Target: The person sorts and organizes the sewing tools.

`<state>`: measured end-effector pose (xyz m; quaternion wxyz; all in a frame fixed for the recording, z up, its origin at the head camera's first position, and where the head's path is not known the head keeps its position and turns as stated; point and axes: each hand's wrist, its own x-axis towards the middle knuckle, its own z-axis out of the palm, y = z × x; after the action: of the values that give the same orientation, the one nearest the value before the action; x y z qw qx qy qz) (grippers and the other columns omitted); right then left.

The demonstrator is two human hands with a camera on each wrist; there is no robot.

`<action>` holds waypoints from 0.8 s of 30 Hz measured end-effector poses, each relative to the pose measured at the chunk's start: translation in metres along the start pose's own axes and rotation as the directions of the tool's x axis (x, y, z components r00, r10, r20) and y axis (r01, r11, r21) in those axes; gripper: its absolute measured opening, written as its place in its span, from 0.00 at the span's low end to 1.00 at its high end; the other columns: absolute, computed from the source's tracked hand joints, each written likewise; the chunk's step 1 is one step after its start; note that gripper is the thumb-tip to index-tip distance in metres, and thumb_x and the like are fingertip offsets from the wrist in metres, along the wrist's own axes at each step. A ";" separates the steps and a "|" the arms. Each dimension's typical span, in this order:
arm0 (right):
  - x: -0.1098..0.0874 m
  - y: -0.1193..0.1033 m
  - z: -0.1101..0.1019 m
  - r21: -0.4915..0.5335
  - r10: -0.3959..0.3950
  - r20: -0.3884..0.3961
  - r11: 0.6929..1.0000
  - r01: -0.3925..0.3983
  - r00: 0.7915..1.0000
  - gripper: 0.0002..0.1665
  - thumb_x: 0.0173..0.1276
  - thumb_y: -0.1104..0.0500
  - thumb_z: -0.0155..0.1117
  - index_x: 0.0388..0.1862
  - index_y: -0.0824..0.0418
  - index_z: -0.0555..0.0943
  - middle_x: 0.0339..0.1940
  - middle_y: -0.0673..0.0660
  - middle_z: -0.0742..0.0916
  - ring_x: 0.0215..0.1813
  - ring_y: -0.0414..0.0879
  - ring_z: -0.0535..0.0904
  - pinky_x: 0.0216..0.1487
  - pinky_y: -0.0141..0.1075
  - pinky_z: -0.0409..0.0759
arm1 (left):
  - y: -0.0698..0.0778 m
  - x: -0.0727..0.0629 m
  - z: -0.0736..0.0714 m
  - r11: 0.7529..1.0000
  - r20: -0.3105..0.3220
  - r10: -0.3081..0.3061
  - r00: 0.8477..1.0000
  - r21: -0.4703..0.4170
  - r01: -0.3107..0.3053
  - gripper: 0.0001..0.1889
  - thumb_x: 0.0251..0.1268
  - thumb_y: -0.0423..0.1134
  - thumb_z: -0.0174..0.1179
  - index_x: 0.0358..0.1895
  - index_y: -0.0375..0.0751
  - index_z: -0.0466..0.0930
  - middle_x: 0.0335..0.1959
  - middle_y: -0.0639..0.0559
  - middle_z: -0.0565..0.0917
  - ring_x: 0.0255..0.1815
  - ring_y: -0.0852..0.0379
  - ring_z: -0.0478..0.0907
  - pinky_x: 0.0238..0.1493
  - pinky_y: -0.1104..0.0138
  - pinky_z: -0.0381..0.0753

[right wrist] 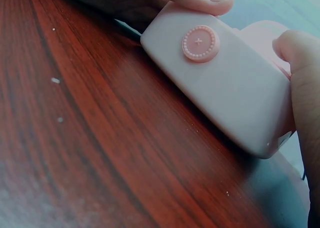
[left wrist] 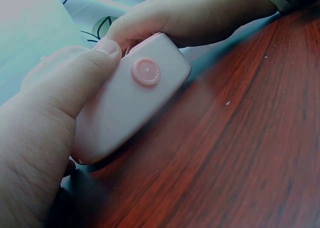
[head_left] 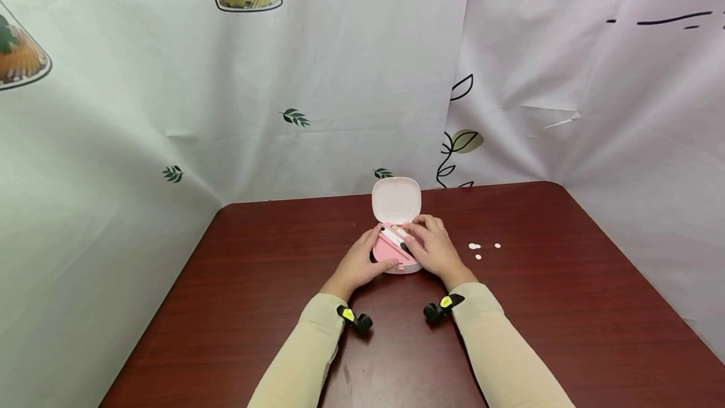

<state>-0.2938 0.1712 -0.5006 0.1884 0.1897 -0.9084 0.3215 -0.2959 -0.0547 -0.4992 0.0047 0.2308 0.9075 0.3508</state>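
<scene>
A small pink case (head_left: 391,250) lies on the table with its pale lid (head_left: 396,200) raised at the back. Inside it are white stick-like pieces (head_left: 391,233) with black ends, set in a pink tray. My left hand (head_left: 359,261) grips the case from the left, its thumb at the front rim. From the right, my right hand (head_left: 435,247) reaches over the case, thumb and fingers among the white pieces; I cannot tell whether it pinches one. A round beaded button (right wrist: 199,43) shows on the front wall in the right wrist view.
Several small white discs (head_left: 474,246) lie on the dark red wooden table (head_left: 272,269), to the right of the case. Behind the table hangs a pale patterned cloth (head_left: 317,68). Each wrist wears a small black camera (head_left: 362,323).
</scene>
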 end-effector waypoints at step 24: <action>-0.005 0.013 -0.011 0.038 -0.016 -0.062 0.999 0.018 0.998 0.20 0.73 0.50 0.62 0.58 0.59 0.81 0.58 0.59 0.79 0.63 0.56 0.70 0.66 0.55 0.70 | -0.003 0.002 0.002 1.000 0.001 0.017 1.000 0.015 -0.017 0.53 0.60 0.66 0.65 0.83 0.49 0.49 0.78 0.45 0.61 0.77 0.47 0.61 0.73 0.50 0.64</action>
<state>-0.2936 0.1886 -0.5019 0.2152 0.1911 -0.8942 0.3428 -0.2985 -0.0552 -0.5022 0.0006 0.2388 0.9082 0.3438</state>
